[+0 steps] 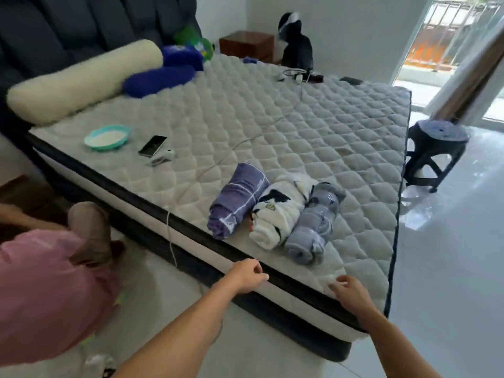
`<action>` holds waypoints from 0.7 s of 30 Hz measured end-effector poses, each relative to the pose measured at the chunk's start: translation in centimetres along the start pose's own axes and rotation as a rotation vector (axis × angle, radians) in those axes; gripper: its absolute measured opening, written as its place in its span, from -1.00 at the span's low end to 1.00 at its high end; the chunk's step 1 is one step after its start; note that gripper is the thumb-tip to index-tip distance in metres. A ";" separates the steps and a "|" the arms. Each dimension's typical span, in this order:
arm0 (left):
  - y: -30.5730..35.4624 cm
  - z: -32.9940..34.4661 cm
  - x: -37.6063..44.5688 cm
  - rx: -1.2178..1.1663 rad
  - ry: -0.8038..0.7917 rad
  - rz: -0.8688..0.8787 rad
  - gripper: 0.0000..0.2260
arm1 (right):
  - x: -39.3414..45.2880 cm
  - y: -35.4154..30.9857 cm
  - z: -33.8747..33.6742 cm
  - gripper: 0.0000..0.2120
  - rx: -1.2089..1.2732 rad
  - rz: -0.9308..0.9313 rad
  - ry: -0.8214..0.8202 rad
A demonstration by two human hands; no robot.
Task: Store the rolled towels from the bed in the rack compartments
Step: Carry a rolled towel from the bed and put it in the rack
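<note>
Three rolled towels lie side by side near the front edge of the bed point(272, 124): a purple checked towel point(236, 204) on the left, a white towel with dark patches point(278, 211) in the middle, and a grey-blue towel point(313, 222) on the right. My left hand point(246, 275) hovers at the mattress edge below the purple towel, fingers loosely curled, holding nothing. My right hand point(349, 291) rests over the mattress edge below the grey-blue towel, also empty. No rack is in view.
A teal dish point(106, 137), a phone point(152, 145), a white cable point(174, 214), a cream bolster point(79, 80) and blue pillows point(158, 80) lie on the bed. A person in pink point(46, 290) crouches at the left. A dark stool point(433, 151) stands right of the bed.
</note>
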State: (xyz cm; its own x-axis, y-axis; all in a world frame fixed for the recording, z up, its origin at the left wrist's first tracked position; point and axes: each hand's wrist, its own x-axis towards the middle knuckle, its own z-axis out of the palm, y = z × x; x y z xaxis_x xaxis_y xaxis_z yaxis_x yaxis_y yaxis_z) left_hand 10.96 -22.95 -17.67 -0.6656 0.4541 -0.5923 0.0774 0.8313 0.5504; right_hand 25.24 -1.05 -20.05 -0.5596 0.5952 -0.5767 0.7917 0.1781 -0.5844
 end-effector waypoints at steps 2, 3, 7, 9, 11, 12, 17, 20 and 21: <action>0.6 -0.6 2.5 0.063 -0.046 -0.024 -0.77 | 1.0 -0.3 0.4 -0.70 0.055 0.048 0.001; 1.1 -0.8 3.5 0.111 -0.063 -0.023 -0.73 | 1.9 -0.2 0.6 -0.69 0.070 0.068 -0.005; 3.4 -0.9 7.5 0.228 -0.144 0.019 -0.54 | 6.3 -0.2 0.6 -0.69 0.163 0.143 -0.020; 4.4 -0.9 9.5 0.192 -0.169 0.011 -0.42 | 9.0 -1.8 0.0 -0.71 0.285 0.168 -0.039; 5.1 -0.6 11.4 0.099 -0.219 -0.045 -0.31 | 11.8 -3.5 -1.0 -0.75 0.424 0.207 -0.082; 5.5 -0.4 12.3 0.028 -0.256 -0.090 -0.28 | 13.5 -4.2 -1.5 -0.76 0.470 0.236 -0.086; 7.9 0.6 15.6 -0.388 -0.450 -0.413 -0.32 | 21.1 -7.1 -3.5 -0.56 0.413 0.265 -0.012; 8.6 1.0 17.1 -0.524 -0.513 -0.535 -0.31 | 23.3 -10.5 -3.6 -0.43 0.292 0.217 0.030; 8.7 1.2 17.6 -0.559 -0.523 -0.565 -0.32 | 24.0 -11.4 -3.2 -0.37 0.260 0.217 0.021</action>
State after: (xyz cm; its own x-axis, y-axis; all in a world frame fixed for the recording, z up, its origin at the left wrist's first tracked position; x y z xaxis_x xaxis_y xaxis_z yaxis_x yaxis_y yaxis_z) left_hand 0.82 -7.36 -23.99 -0.0683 0.2303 -0.9707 -0.6109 0.7596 0.2232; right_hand 3.56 13.72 -25.36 -0.3778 0.6141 -0.6929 0.8009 -0.1589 -0.5774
